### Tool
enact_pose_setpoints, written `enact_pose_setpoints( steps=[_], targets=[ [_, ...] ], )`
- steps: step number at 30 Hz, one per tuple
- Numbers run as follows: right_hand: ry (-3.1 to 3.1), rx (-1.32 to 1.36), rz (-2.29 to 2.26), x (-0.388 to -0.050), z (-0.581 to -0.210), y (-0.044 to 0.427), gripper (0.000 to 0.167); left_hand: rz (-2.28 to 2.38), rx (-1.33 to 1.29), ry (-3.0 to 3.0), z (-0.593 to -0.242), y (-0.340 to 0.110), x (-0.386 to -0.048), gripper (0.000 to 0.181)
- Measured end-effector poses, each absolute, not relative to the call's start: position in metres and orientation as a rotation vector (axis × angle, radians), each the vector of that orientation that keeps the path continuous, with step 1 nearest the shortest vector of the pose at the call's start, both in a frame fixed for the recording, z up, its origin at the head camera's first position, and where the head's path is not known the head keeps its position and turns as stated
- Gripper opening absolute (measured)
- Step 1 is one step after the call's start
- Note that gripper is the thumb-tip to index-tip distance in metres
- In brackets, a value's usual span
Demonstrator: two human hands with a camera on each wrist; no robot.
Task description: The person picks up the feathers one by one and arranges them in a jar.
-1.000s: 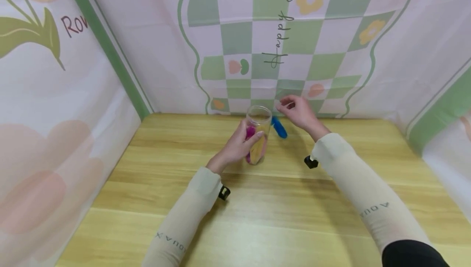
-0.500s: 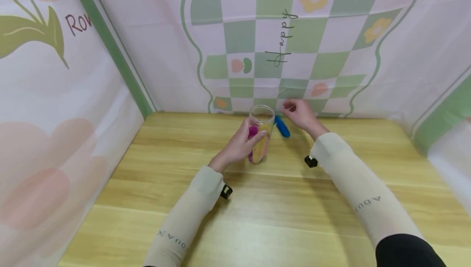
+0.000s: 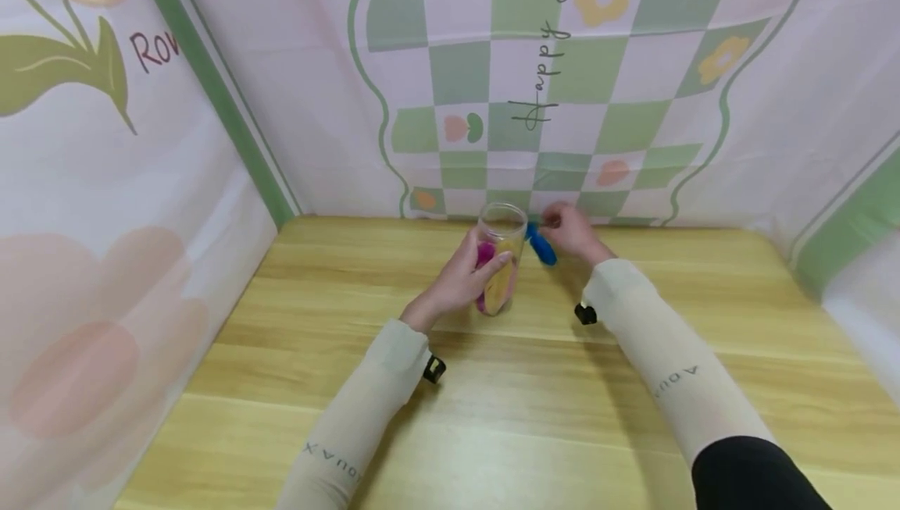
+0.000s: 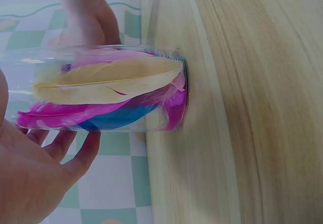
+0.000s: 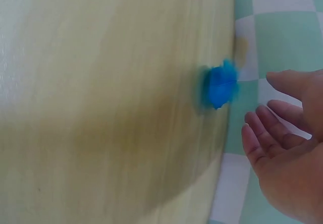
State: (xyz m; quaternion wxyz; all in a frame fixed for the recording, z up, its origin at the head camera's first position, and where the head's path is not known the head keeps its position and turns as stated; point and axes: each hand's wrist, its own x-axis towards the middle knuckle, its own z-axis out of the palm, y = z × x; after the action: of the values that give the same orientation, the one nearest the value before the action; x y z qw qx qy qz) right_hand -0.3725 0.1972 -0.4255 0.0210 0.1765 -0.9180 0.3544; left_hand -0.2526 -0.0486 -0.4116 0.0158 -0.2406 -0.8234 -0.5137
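My left hand holds a tall clear glass jar upright on the table, thumb across its front. Inside the jar, the left wrist view shows a yellow feather, a magenta feather and a blue one; their lower ends bunch at the jar's base. Just right of the jar, a loose blue feather lies near the table's back edge. My right hand is beside its far end. In the right wrist view its fingers are bent and apart from the thumb, with a gap to the feather.
The wooden table reaches back to a printed cloth with green and white checks. Another cloth panel hangs at the left side. A small black camera is on the left wrist, and another on the right.
My right hand has come down toward the loose blue feather. The left hand and the jar have kept their place on the table; the head view has shifted slightly.
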Motion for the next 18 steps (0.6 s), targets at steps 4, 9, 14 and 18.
enact_pose_setpoints(
  steps=[4, 9, 14, 18],
  targets=[
    [-2.892, 0.528, 1.071, -0.373, -0.431, 0.197, 0.041, -1.602, -0.746, -2.562, -0.411, -0.048, -0.253, 0.043],
    [-2.963, 0.439, 1.079, -0.373, -0.436, 0.198, 0.044, -1.594, -0.747, -2.569, -0.410, -0.048, -0.254, 0.045],
    [-2.974, 0.414, 1.092, -0.372, -0.442, 0.199, 0.041, -1.598, -0.740, -2.583, -0.410, -0.049, -0.253, 0.042],
    [-2.993, 0.380, 1.109, -0.370, -0.443, 0.196, 0.042, -1.599, -0.737, -2.584, -0.412, -0.050, -0.252, 0.044]
  ],
)
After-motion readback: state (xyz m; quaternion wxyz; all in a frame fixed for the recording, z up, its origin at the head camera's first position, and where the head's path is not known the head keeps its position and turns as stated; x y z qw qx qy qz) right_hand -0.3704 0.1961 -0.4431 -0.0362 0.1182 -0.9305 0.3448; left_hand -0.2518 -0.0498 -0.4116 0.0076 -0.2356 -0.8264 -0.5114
